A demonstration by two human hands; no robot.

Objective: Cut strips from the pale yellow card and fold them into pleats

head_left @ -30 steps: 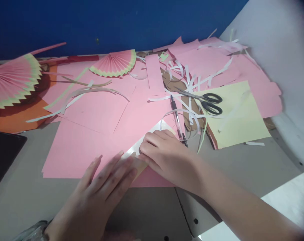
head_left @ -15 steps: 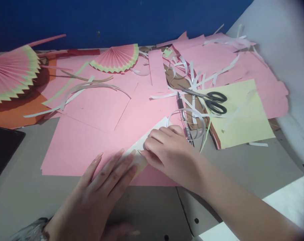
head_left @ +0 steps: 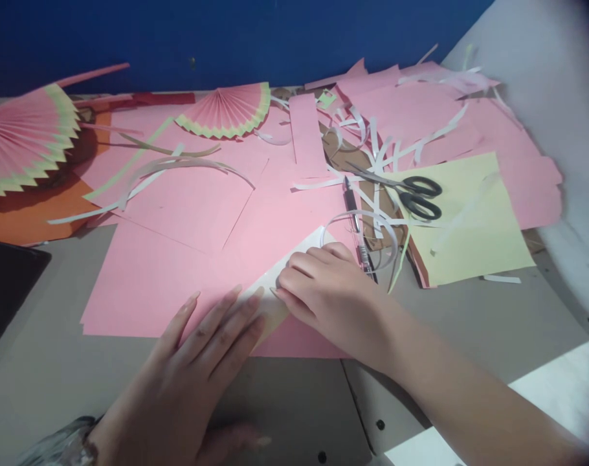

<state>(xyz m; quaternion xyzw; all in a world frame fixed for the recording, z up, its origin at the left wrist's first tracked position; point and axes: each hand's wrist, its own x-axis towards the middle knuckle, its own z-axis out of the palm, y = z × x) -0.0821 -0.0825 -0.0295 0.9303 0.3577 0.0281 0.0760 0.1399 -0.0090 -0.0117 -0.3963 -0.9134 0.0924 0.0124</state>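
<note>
A whitish, pale-cream piece of paper, seemingly folded, lies slantwise over a large pink sheet. My left hand rests on its lower end with the fingers stretched out flat. On the paper's upper part sits my right hand, fingers curled and thumb against them. Whatever is between those fingers is hidden. A thin pale ring lies partly behind my right knuckles, beside a pen.
Black-handled scissors lie partly on a yellow paper stack. Pleated pink-and-yellow fans stand along the back left. White strips and pink scraps cover the back right. A dark object is at the left edge.
Both hands stay on the folded paper in nearly the same pose. My right thumb and index finger have shifted very slightly.
</note>
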